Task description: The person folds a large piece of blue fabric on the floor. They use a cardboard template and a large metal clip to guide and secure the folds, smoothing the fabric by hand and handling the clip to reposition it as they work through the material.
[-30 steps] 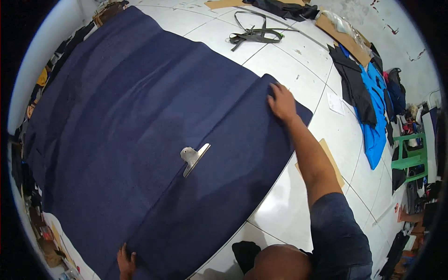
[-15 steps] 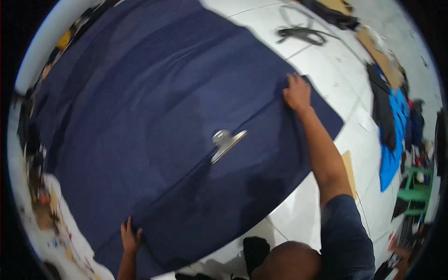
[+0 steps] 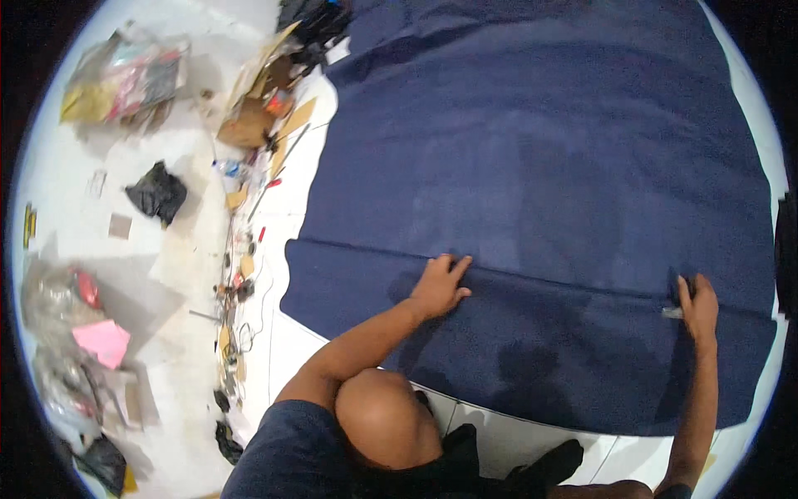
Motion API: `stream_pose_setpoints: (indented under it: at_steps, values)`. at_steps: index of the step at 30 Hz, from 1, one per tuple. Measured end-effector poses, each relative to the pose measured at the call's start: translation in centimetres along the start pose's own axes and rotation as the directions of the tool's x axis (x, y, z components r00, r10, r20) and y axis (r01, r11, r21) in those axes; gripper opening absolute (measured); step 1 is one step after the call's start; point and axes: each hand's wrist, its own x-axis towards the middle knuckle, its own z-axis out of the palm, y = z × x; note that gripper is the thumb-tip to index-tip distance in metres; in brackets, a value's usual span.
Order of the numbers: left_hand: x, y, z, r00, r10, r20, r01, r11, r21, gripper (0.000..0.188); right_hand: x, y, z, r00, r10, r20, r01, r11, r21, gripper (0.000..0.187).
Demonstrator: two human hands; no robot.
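A wide navy blue fabric sheet [image 3: 540, 183] is spread over the floor, with a fold line running across its near part. My left hand [image 3: 440, 287] lies on the fabric at that fold, fingers spread and holding nothing. Farther right along the same line, my right hand [image 3: 701, 308] is curled over a silver metal bulldog clip [image 3: 672, 313]. Only the clip's shiny edge shows beside my fingers; the rest is hidden under the hand.
White floor tiles [image 3: 287, 200] border the fabric. Left of it runs a strip of clutter with a cardboard piece [image 3: 248, 123], a plastic bottle [image 3: 231, 169] and small tools. Beyond lie a black plastic bag [image 3: 158, 194], filled clear bags [image 3: 125, 83] and a pink sheet [image 3: 101, 343].
The view has swung toward the left side of the fabric. My right hand has come from the fabric to the clip, which lay untouched before. My left hand remains on the fold.
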Motion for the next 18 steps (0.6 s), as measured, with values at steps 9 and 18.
stream_pose_setpoints:
  at_steps: [9,18]
  values:
    - [-0.5,-0.8,0.4,0.999,-0.034,0.0,0.034,0.999,-0.015,0.07,3.4,3.7,0.2,0.922,-0.009,-0.388,0.085,0.98,0.181,0.051]
    - [-0.4,-1.5,-1.8,0.995,0.072,-0.075,-0.079,0.992,-0.099,0.067,-20.4,-2.0,-8.3,0.866,0.498,-0.038,-0.372,0.694,0.617,0.048]
